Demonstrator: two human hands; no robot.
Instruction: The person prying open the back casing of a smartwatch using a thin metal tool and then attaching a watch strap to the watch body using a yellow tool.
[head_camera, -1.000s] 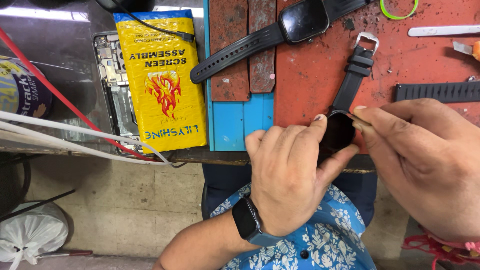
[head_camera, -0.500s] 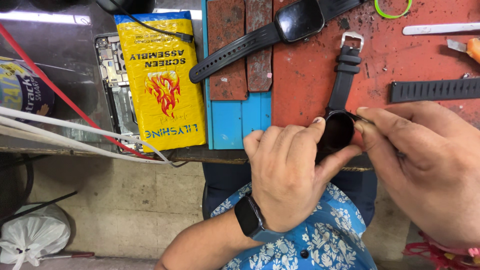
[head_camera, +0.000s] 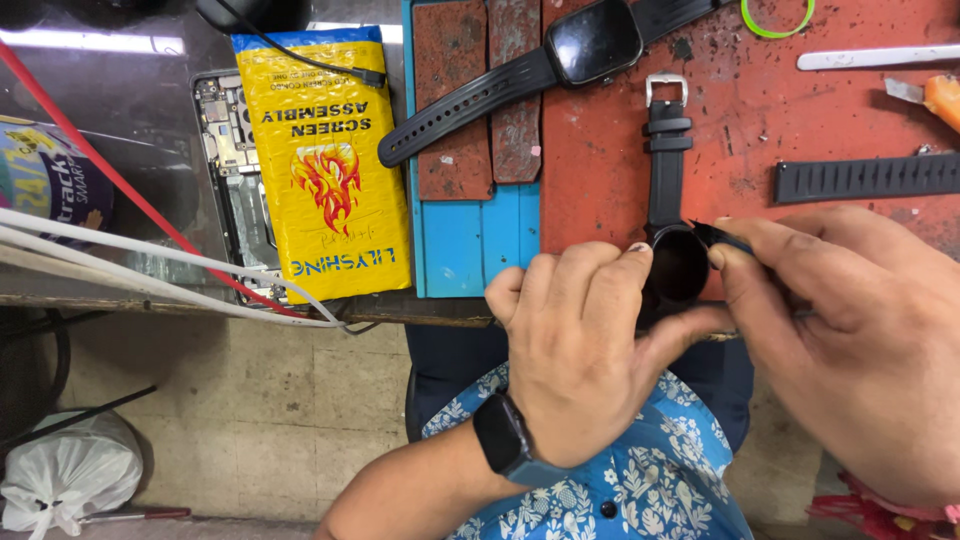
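My left hand (head_camera: 585, 345) grips a round black watch (head_camera: 678, 268) at the front edge of a worn red work mat (head_camera: 800, 120). The watch's black strap with a metal buckle (head_camera: 666, 140) stretches away from me over the mat. My right hand (head_camera: 850, 340) pinches a thin dark pointed tool (head_camera: 715, 236), its tip at the watch's upper right rim. A dark smartwatch sits on my left wrist (head_camera: 503, 437).
A square black smartwatch with strap (head_camera: 560, 65) lies at the mat's far edge over brown and blue pads (head_camera: 470, 240). A loose black strap (head_camera: 865, 177), a white stick (head_camera: 875, 58) and a green ring (head_camera: 778, 18) lie at right. A yellow packet (head_camera: 325, 160) covers an opened phone (head_camera: 228, 170).
The round watch and both hands have shifted slightly left and nearer the mat's front edge. The dark tool's tip now shows at the watch's rim.
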